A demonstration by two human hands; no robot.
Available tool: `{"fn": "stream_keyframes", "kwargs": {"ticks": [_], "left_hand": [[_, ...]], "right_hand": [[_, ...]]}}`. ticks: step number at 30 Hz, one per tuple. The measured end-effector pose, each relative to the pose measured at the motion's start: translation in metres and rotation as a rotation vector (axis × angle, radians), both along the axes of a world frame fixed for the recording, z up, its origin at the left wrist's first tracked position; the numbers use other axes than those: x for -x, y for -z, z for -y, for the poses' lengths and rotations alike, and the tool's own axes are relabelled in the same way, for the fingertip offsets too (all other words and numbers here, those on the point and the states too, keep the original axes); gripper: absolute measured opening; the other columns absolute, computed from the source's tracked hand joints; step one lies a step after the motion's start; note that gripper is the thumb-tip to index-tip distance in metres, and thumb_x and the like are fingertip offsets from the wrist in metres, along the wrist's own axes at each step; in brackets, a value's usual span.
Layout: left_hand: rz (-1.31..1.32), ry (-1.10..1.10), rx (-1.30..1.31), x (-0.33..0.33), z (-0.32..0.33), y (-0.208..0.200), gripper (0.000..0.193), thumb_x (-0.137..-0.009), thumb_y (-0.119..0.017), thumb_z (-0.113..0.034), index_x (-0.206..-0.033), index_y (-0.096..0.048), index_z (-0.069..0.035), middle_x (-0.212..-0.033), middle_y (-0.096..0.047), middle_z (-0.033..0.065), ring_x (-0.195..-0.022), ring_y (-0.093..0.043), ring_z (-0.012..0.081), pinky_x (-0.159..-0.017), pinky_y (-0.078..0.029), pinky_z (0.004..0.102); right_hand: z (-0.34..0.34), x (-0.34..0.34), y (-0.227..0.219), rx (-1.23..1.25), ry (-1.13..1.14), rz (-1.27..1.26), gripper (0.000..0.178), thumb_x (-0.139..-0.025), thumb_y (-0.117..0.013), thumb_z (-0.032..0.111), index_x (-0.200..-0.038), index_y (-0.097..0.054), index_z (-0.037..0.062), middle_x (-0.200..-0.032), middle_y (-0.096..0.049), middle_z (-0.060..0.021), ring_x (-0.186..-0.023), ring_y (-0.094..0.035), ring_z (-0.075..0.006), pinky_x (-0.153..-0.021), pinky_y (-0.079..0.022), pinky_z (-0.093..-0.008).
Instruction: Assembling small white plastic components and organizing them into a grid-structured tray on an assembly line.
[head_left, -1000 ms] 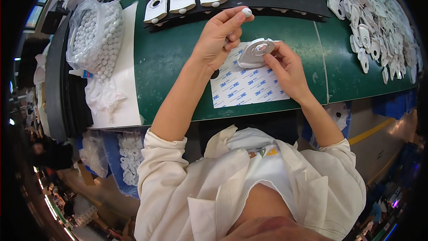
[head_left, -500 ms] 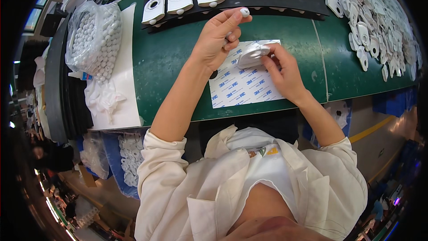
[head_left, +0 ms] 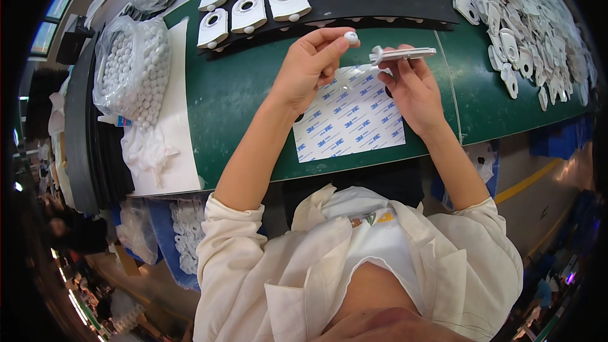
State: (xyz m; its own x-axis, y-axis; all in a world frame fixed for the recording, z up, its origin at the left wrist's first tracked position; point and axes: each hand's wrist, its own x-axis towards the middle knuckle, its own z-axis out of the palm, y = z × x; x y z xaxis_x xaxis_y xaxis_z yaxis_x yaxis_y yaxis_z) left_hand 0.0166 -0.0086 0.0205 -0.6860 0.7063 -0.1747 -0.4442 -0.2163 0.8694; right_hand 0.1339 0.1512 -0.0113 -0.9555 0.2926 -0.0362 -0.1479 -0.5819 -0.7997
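Observation:
Between thumb and forefinger, my left hand (head_left: 310, 66) pinches a small white ball (head_left: 351, 38). Its other fingers are curled in, and whatever lies under them is hidden. My right hand (head_left: 415, 92) grips a flat white plastic plate (head_left: 405, 54), seen nearly edge-on, with a knobbed end pointing left toward the ball. A small gap separates the ball from that end. Under both hands lies a white sheet with blue print (head_left: 348, 117) on the green table (head_left: 247, 82).
A black board (head_left: 354, 6) at the back carries rows of white plates with round holes (head_left: 289, 1). A heap of loose white plates (head_left: 506, 31) covers the far right. At left stand a clear bag of white balls (head_left: 136, 66) and a crumpled white cloth (head_left: 145, 149).
My right hand has turned the plate from a tilted face view to nearly level and edge-on, raising it slightly. The left hand with the ball has come a little lower.

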Motion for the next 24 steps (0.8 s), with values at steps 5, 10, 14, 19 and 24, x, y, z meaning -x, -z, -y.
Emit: {"fn": "stream_keyframes", "kwargs": {"ticks": [5, 10, 14, 19, 24], "left_hand": [[-0.197, 0.001, 0.199, -0.007, -0.002, -0.003, 0.032, -0.072, -0.072, -0.01, -0.101, -0.061, -0.005, -0.089, -0.062, 0.0006, -0.052, -0.038, 0.0, -0.046, -0.029, 0.0152], [-0.281, -0.018, 0.204, -0.01, -0.004, -0.002, 0.03, -0.069, -0.073, -0.005, -0.097, -0.064, -0.006, -0.073, -0.057, -0.0024, -0.051, -0.037, 0.0005, -0.047, -0.029, 0.0167], [-0.344, -0.016, 0.261, -0.011, -0.004, -0.002, 0.028, -0.066, -0.074, -0.004, -0.093, -0.068, -0.008, -0.059, -0.049, -0.0056, -0.051, -0.036, 0.0008, -0.049, -0.029, 0.0177], [-0.389, -0.001, 0.268, -0.008, -0.002, 0.001, 0.028, -0.065, -0.075, -0.007, -0.092, -0.068, -0.008, -0.06, -0.048, -0.0056, -0.051, -0.037, 0.0013, -0.049, -0.029, 0.0177], [-0.463, -0.011, 0.178, -0.009, -0.005, 0.0, 0.028, -0.063, -0.076, -0.009, -0.089, -0.068, -0.007, -0.066, -0.055, -0.0041, -0.053, -0.038, 0.0016, -0.05, -0.032, 0.0176]], "right_hand": [[-0.005, -0.001, 0.002, 0.108, -0.054, -0.029, 0.022, -0.093, -0.046, 0.016, -0.114, -0.046, 0.0079, -0.112, -0.053, -0.0069, -0.102, -0.051, -0.0163, -0.089, -0.04, -0.0334], [-0.004, -0.001, 0.002, 0.112, -0.061, 0.0, 0.023, -0.093, -0.046, 0.017, -0.114, -0.046, 0.0065, -0.11, -0.053, -0.0061, -0.101, -0.051, -0.0152, -0.089, -0.04, -0.0328], [-0.003, 0.0, 0.001, 0.091, -0.073, 0.002, 0.023, -0.093, -0.045, 0.018, -0.114, -0.046, 0.0067, -0.111, -0.053, -0.0061, -0.1, -0.051, -0.0148, -0.088, -0.041, -0.0324], [-0.002, 0.0, 0.0, 0.064, -0.066, 0.029, 0.024, -0.094, -0.044, 0.019, -0.115, -0.046, 0.0071, -0.11, -0.053, -0.006, -0.1, -0.051, -0.0141, -0.087, -0.041, -0.0316], [-0.001, -0.001, -0.007, 0.074, -0.098, 0.09, 0.025, -0.094, -0.044, 0.018, -0.116, -0.045, 0.0072, -0.101, -0.054, -0.0042, -0.089, -0.052, -0.0113, -0.079, -0.043, -0.0278]]}}
